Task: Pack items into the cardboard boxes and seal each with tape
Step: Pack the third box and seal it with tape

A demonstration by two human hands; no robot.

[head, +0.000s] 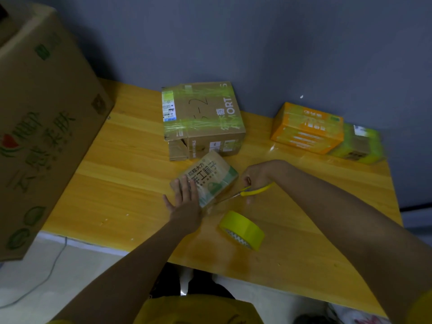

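Observation:
A small beige carton (210,177) with green print lies in the middle of the wooden table (117,183). My left hand (183,198) presses flat on its near left end, fingers straight. My right hand (253,178) grips yellow-handled scissors (247,191), their blades pointing left at a clear strip of tape at the carton's near corner. A yellow-green tape roll (243,230) stands on the table just in front of the carton, between my arms.
A taped brown box (201,120) sits behind the carton. An orange box (308,127) and a green-taped box (358,146) stand at the far right by the wall. A large printed cardboard box (42,127) fills the left side.

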